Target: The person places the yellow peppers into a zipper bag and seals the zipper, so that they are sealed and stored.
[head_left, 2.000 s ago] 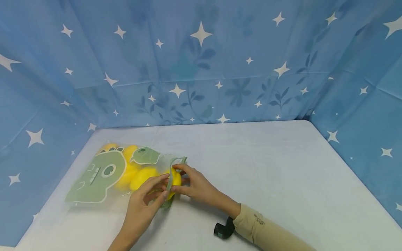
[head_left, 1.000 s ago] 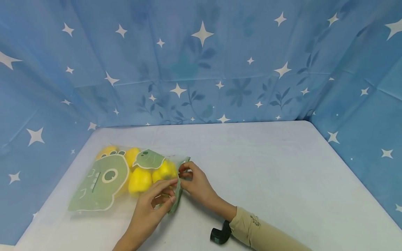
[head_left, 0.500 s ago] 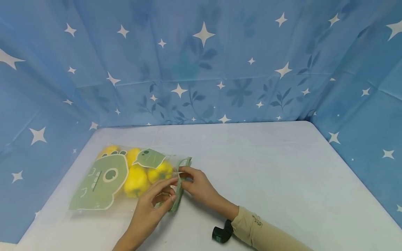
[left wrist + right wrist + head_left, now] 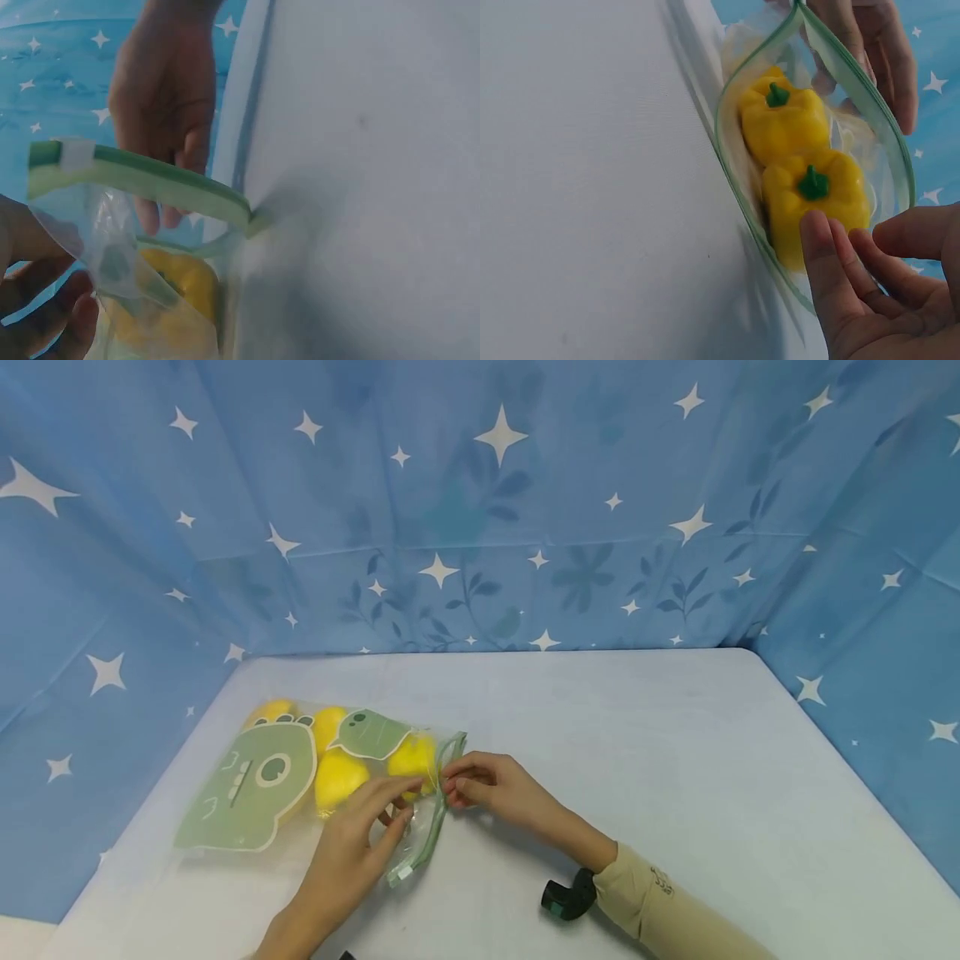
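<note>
A clear zip bag [image 4: 243,793] with a green cartoon face lies at the table's left, its mouth facing right. Several yellow bell peppers [image 4: 339,778] are inside; two of them, a nearer pepper [image 4: 817,206] and a farther pepper [image 4: 786,124], show green stems in the right wrist view. My left hand [image 4: 341,852] holds the bag's film near the mouth, thumb below and fingers above. By the green zip strip [image 4: 881,112] is my right hand [image 4: 506,789], bent fingers pointing at the opening. Its fingertips [image 4: 817,229] pinch nothing and overlap the nearer pepper in view.
A white table [image 4: 645,760] spreads to the right of the bag. Blue star-patterned curtains [image 4: 480,510] stand behind it and at both sides. A black curved object [image 4: 568,895] sits beside the right sleeve [image 4: 667,902].
Two seconds ago my right hand held a yellow bell pepper at the bag's mouth; that pepper is now inside. My right hand has shifted right, and the lower zip edge has swung outward.
</note>
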Tool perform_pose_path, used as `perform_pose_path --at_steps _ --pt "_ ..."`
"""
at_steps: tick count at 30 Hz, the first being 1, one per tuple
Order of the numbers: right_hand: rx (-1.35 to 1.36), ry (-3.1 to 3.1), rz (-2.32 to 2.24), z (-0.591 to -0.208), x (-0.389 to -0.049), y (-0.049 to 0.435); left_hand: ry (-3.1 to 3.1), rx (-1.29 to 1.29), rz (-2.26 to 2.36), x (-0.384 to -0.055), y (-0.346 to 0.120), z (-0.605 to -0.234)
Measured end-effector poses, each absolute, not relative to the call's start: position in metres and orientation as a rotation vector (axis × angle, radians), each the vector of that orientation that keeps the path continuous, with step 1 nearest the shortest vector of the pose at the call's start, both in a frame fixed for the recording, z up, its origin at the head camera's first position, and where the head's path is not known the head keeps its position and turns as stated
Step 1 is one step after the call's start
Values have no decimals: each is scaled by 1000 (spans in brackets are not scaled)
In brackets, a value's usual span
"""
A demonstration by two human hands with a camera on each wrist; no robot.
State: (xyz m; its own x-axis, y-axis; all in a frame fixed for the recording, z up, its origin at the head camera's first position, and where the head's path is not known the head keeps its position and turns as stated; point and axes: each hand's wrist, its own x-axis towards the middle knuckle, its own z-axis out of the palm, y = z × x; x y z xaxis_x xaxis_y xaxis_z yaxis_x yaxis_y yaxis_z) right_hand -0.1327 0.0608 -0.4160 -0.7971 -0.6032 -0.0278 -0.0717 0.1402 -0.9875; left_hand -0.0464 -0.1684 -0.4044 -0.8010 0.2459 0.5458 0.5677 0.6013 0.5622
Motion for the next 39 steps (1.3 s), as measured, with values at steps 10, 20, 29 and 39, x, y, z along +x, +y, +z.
perform_pose_path --at_steps 10,20,29,39 --pt "-555 1878 -1745 -411 -132 58 -2469 -599 -617 -51 -177 -411" --pt "-449 1900 -1720 -408 -117 46 -2509 -617 -389 -53 -177 -416" --pt "-485 1961 -1709 -410 -115 43 -2545 -609 -385 -60 -174 -421" --pt "-443 1953 -1753 -410 -128 53 -2581 -502 -845 -57 -169 -409"
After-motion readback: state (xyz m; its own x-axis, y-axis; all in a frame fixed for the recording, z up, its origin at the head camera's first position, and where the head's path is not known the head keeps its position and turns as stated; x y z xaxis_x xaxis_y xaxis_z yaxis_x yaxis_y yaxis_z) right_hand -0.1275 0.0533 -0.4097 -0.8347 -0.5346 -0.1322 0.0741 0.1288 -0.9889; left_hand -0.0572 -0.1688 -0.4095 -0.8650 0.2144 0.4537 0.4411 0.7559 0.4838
